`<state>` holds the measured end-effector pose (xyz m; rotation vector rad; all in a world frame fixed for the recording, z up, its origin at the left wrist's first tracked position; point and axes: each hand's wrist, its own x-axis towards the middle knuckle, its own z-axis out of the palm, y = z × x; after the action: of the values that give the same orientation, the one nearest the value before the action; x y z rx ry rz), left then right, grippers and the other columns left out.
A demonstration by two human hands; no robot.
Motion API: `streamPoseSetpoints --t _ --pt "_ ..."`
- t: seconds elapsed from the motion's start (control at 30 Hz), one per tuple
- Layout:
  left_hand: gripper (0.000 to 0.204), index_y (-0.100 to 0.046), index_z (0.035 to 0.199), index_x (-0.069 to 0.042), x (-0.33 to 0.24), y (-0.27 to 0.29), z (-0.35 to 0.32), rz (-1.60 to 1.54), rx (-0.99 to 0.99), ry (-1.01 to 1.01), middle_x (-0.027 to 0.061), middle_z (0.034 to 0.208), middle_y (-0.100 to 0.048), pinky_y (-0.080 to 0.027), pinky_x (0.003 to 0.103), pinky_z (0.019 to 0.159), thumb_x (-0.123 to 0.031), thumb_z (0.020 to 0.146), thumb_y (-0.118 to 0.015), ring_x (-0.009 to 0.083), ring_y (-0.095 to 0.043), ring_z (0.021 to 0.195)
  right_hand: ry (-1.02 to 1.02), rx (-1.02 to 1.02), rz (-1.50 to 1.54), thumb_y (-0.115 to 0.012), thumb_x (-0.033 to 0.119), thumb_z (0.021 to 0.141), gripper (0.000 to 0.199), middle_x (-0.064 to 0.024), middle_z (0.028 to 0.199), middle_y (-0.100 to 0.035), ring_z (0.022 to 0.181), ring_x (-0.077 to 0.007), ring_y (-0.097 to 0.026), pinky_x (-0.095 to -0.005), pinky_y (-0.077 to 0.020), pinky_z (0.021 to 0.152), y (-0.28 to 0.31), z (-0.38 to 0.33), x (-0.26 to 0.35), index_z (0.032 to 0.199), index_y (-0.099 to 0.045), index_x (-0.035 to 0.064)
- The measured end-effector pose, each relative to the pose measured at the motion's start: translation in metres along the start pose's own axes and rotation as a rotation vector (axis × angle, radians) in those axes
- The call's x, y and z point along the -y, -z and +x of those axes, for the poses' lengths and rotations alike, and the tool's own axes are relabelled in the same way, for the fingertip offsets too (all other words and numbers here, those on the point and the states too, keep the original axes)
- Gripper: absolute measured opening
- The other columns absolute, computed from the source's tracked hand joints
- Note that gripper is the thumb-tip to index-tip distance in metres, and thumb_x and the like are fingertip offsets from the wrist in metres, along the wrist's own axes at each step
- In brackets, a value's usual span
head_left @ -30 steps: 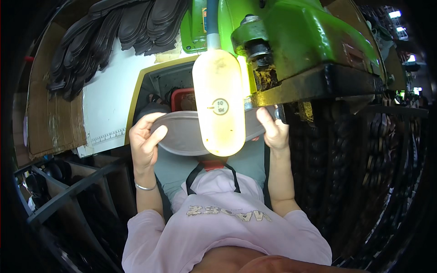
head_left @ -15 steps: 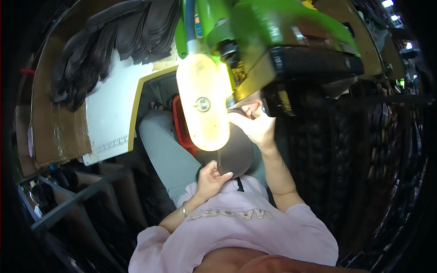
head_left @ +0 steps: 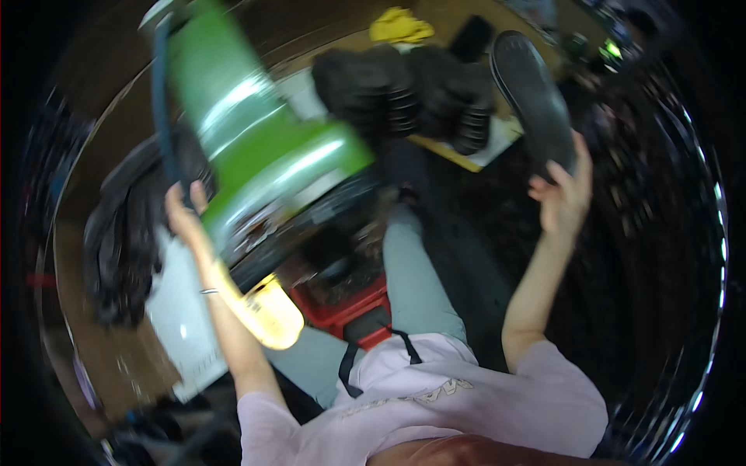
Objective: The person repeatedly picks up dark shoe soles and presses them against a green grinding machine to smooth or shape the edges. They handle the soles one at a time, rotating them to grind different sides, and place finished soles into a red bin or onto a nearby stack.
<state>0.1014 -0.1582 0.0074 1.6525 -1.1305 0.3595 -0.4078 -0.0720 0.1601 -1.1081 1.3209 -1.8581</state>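
Note:
Out to the right, my right hand [head_left: 566, 194] grips a long dark shoe sole [head_left: 535, 97] by its lower end. The sole stands upright with its rounded end pointing away from me. On the left, my left hand [head_left: 186, 219] reaches past the lit lamp [head_left: 272, 314] of a green machine [head_left: 256, 147]. Its finger and thumb are spread, and I see nothing between them. A stack of dark flat soles [head_left: 128, 233] lies just beside this hand; whether the fingertips touch it I cannot tell.
More dark soles [head_left: 373, 89] are piled at the far side, near a yellow cloth [head_left: 400, 27]. A red basket [head_left: 342, 311] sits below the machine, by my legs. A white board [head_left: 183, 311] and cardboard [head_left: 128, 357] border the left. Dark racks stand at right.
Both hands were together on a dark piece under the lamp. Now they are wide apart, the left by the stack, the right holding a sole up. The view has swung right.

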Motion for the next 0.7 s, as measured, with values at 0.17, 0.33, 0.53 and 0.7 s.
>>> streamPoseSetpoints --t 0.17,0.33,0.53,0.7 --pt "0.045 -0.054 0.119 -0.001 0.051 -0.023 0.000 0.401 0.164 0.124 0.0131 0.115 -0.059 -0.043 0.035 0.093 -0.003 0.077 -0.069 0.0217 -0.056 0.105 0.098 -0.130 0.017 -0.054 -0.004 0.080 0.063 -0.0207 0.097 -0.060 0.055 -0.0223 -0.064 -0.0279 -0.0522 0.042 -0.009 0.075 -0.064 0.139 -0.032 -0.0002" --pt "0.052 -0.051 0.123 0.000 0.054 0.009 -0.011 0.363 0.167 0.106 0.0144 0.120 -0.057 -0.043 0.037 0.095 -0.005 0.076 -0.070 0.0229 -0.054 0.109 -0.049 -0.173 -0.395 -0.055 0.004 0.077 0.064 -0.0166 0.075 -0.063 0.047 -0.0146 -0.061 -0.0255 -0.0475 0.038 -0.034 0.106 -0.092 0.135 -0.033 -0.0087" --pt "0.060 -0.046 0.128 0.002 0.006 0.107 -0.034 -0.117 -0.010 0.079 0.0161 0.126 -0.053 -0.042 0.038 0.098 -0.007 0.074 -0.072 0.0243 -0.052 0.113 0.157 -0.196 -0.981 -0.065 0.026 0.071 0.065 -0.0265 0.108 -0.063 0.103 -0.0385 -0.060 -0.0407 -0.0445 0.093 -0.041 0.124 -0.121 0.126 -0.049 -0.0040" --pt "0.072 -0.039 0.135 0.000 -0.054 0.192 -0.109 -0.619 0.188 0.404 0.0168 0.124 -0.052 -0.040 0.040 0.101 -0.002 0.068 -0.066 0.0288 -0.052 0.114 0.136 -0.157 -0.890 -0.068 0.038 0.074 0.070 -0.0260 0.114 -0.060 0.104 -0.0425 -0.058 -0.0455 -0.0445 0.090 -0.015 0.125 -0.121 0.127 -0.046 -0.0023"
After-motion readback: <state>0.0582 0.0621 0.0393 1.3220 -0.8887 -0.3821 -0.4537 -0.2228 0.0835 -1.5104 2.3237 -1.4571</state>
